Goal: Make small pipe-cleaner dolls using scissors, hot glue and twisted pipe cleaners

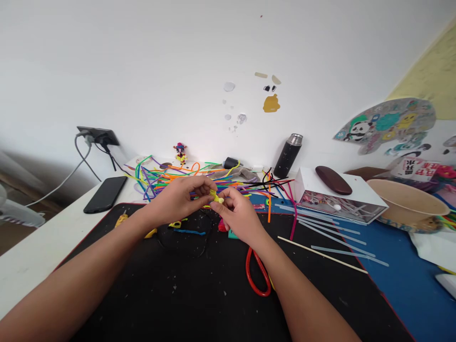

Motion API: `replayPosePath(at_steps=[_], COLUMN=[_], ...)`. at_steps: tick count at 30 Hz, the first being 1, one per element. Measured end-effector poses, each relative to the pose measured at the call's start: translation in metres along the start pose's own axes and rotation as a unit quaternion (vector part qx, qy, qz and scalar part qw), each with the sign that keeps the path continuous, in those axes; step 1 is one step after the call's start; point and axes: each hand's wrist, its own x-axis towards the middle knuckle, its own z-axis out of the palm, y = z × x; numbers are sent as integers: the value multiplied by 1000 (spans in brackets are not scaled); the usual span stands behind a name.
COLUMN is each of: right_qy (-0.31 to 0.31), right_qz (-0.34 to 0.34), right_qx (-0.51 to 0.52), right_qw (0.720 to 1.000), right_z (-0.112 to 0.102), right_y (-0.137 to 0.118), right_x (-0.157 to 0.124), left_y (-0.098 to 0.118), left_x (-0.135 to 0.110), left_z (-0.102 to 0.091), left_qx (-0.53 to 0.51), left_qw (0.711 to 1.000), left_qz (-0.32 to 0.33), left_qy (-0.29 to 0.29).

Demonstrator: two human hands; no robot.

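My left hand [190,197] and my right hand [238,211] meet over the far part of a black mat [171,299]. Between their fingertips is a small yellow fuzzy piece [215,195], which looks like bent pipe cleaner; both hands pinch it. Much of it is hidden by the fingers. Red looped handles [258,280], perhaps of scissors, show below my right wrist, their other end covered by the hand. A blue pipe cleaner piece [190,232] and a yellow bent piece [176,223] lie on the mat below my left hand.
Many coloured pipe cleaners [160,180] are heaped behind the hands. Clear glue sticks [335,232] and a wooden stick [320,254] lie at right, near a white box [342,190]. A black flask [288,156] stands by the wall; a phone [105,194] lies at left.
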Motion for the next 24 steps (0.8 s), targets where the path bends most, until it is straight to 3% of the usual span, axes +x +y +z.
replayPosePath(at_steps=[11,24], right_qy=[-23,-21], right_qz=[12,23], right_qx=[61,66], right_qw=[998,997], right_z=[-2,-2], right_y=[-10,-10], right_x=[-1,2], left_y=[-9,-3], left_x=[0,-2], left_z=[-3,-2], left_qx=[-2,33], left_qw=[1000,999], left_qz=[-7,17], left_qy=[3,10])
